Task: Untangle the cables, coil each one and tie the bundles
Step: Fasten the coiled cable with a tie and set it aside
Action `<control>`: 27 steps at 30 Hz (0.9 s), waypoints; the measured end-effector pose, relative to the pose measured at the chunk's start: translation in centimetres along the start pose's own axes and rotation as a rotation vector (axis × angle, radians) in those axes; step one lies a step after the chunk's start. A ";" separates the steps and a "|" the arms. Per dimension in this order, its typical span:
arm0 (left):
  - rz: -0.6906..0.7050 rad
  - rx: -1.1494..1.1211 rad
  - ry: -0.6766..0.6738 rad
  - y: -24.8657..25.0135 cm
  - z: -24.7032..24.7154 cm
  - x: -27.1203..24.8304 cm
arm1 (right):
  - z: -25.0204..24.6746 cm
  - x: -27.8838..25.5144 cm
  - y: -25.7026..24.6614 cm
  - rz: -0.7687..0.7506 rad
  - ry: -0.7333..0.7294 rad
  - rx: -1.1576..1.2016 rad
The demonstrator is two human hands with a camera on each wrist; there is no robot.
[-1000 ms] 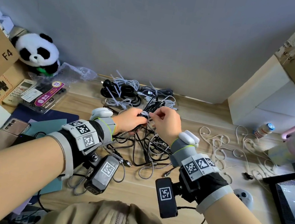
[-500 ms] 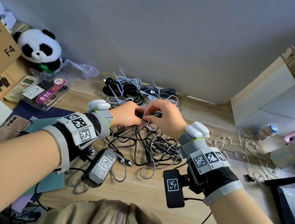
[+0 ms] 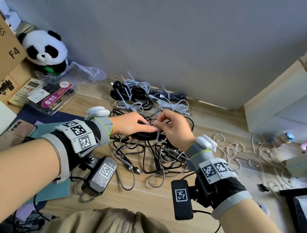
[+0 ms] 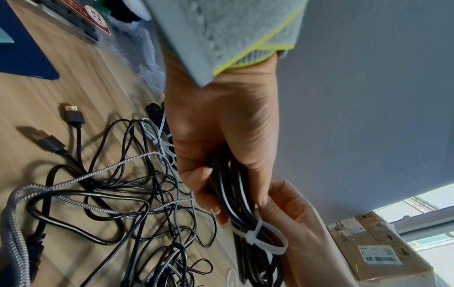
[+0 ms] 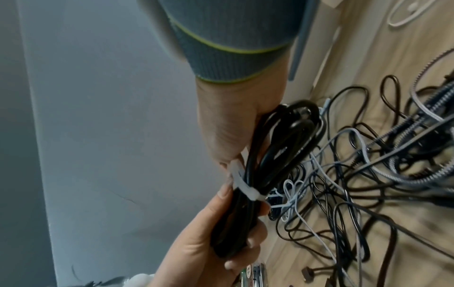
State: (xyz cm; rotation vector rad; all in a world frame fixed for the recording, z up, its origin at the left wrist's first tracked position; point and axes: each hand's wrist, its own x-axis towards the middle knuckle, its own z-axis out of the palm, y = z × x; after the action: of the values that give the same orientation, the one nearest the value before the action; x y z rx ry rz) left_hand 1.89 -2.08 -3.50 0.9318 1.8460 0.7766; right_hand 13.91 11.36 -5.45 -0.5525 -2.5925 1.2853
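From the head view, both hands are meeting above the wooden counter [image 3: 154, 198]; the left hand [image 3: 132, 125] is curling round a coiled black cable [image 3: 145, 136], holding it just over a loose tangle of cables [image 3: 151, 157]; the right hand [image 3: 175, 128] is pinching a white zip tie [image 3: 158, 135] that is wrapping the coil; behind the hands, tied bundles [image 3: 142, 95] are lying near the wall, with a plush panda [image 3: 46, 50] sitting at the far left and spare white ties [image 3: 244, 153] scattered to the right.

From the left wrist view, the left hand [image 4: 221, 136] is gripping the coiled black cable [image 4: 236, 198] with fingers and thumb closed round its strands; the zip tie [image 4: 265, 233] is forming a loose loop round the coil just past the fingertips; the right hand [image 4: 302, 223] is touching that loop from behind; the tangle [image 4: 110, 194] is spreading on the counter [image 4: 36, 106] to the left.

From the right wrist view, the right hand [image 5: 233, 126] is pinching the zip tie [image 5: 243, 186] against the coil [image 5: 270, 155]; the left hand [image 5: 209, 242] is clasping the coil's far end; the tangle [image 5: 368, 184] is lying on the counter [image 5: 368, 48] at right.
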 end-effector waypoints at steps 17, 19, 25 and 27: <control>0.115 0.010 0.057 -2.6 -0.9 0.2 | 0.5 0.1 2.1 0.496 0.141 0.222; 0.094 -0.072 0.097 -2.8 -0.9 0.5 | 0.2 0.0 2.1 0.646 0.101 0.241; 0.139 -0.181 0.155 -2.6 -1.0 1.5 | -0.3 -0.2 1.4 0.859 -0.058 0.589; 0.120 -0.171 0.143 -2.8 -1.0 2.2 | -0.4 0.3 1.4 0.875 -0.012 0.667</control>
State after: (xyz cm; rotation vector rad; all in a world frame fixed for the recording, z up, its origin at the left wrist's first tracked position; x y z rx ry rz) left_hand -0.52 -1.80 -6.25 0.9027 1.8246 1.0818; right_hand 14.15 12.57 -6.33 -1.5833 -1.7184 2.2268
